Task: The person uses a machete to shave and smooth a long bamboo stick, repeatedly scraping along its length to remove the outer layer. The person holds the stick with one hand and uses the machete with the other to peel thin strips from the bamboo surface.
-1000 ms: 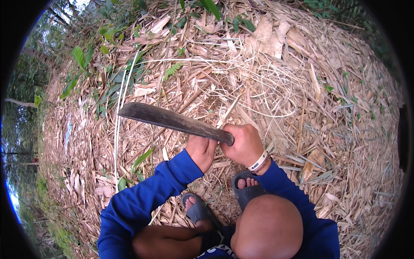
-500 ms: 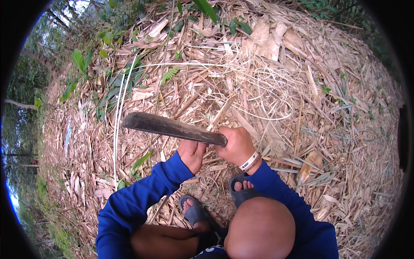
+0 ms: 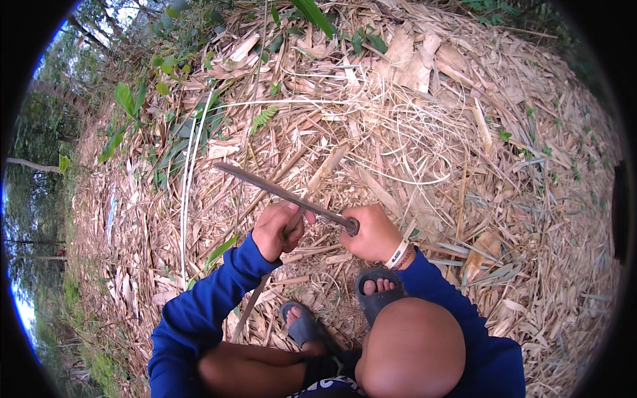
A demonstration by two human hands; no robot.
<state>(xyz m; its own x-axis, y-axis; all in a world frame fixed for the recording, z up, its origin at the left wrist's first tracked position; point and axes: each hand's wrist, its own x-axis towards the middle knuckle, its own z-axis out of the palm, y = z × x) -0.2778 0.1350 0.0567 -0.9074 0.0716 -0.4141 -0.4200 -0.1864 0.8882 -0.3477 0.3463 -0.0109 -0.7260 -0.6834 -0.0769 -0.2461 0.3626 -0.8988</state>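
Littered ground (image 3: pixel 537 232), machete (image 3: pixel 282 192) edge-on, handle hidden, apparently in right hand (image 3: pixel 373 233)

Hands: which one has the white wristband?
The right hand, closed at the right end of the machete; the white wristband circles its wrist. The left hand, farther left, shows none.

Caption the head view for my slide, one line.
Right hand grips a machete, left hand at its blade, over dry plant litter.

Right hand (image 3: pixel 375 233) grips a machete (image 3: pixel 262 184); left hand (image 3: pixel 277 229) at its blade (image 3: pixel 242 174).
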